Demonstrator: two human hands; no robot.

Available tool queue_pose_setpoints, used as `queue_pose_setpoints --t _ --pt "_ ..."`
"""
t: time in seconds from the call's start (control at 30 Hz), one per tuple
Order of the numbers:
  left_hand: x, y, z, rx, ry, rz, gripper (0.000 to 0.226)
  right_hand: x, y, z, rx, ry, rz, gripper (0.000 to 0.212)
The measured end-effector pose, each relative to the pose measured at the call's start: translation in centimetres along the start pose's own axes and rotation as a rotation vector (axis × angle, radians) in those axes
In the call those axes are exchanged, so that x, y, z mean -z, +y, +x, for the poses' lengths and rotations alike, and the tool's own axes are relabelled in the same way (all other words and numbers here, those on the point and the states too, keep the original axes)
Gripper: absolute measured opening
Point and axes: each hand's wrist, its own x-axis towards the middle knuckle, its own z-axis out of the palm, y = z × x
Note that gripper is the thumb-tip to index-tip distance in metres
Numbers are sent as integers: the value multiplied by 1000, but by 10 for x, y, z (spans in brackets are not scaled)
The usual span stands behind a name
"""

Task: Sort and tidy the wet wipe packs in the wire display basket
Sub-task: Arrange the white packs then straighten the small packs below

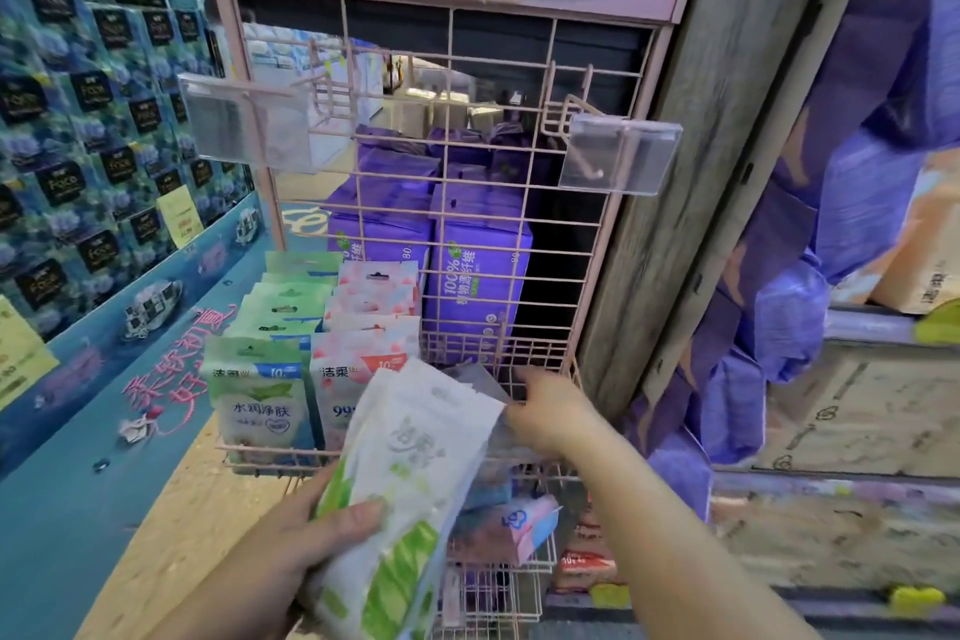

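Bare forearms, 2 ringless hands (pixel 291 543)

Shop aisle, pink wire rack w/ stock all round.
Blue tissue-box wall (pixel 98 120) on L, teal promo base (pixel 78 431) under it; tan floor (pixel 197 509); grey wood post (pixel 691 172) on R, purple packs (pixel 779 327) & cartons (pixel 857 416) stacked beside.

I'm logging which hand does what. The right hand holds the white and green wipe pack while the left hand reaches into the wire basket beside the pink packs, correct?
Not quite: the hands are swapped. In the head view the left hand holds the white and green wipe pack, and the right hand reaches into the wire basket beside the pink packs.
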Motion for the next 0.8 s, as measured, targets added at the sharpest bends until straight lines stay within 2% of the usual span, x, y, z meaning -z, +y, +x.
queue_pose_setpoints --t 0.03,0.1,0.17,0.23,0.27,0.37,0.4,0.47,0.53,0.57,0.63,0.67,0.7,0.8 --pt "1 0 -2 -16 27 -15 95 -8 -11 4 24 -110 -77 51" --pt "4 0 -4 -55 100 -41 63 -23 -28 13 41 -251 -218 59" --pt "9 -3 -3 -68 192 -68 44 -34 -34 25 -68 -225 -376 68" --pt "15 -5 -1 -75 224 -69 47 -34 -32 29 -163 -138 -467 76" --pt "16 -5 -2 -76 233 -63 51 -30 -30 28 -173 -109 -450 72" --pt "18 -4 -3 -67 263 -61 55 -6 -19 22 -119 11 -127 35" --pt "18 -4 -2 -61 266 -60 54 3 -11 21 -101 45 28 29" --pt "14 -5 0 -66 266 -61 50 19 4 16 -111 52 532 25" --pt "8 -7 4 -83 297 -76 43 32 15 5 -142 -51 1065 28" --pt "3 -7 7 -90 311 -74 39 36 18 -3 -131 -122 1210 30" --pt "-8 -7 12 -113 318 -22 34 41 22 -20 -87 -230 1295 36" --pt "-14 -7 14 -127 313 20 39 43 23 -28 -46 -272 1321 37" --pt "-21 -7 16 -143 317 66 44 44 24 -36 -10 -296 1356 35" --pt "-38 -8 20 -180 335 136 37 45 30 -55 54 -300 1430 36"
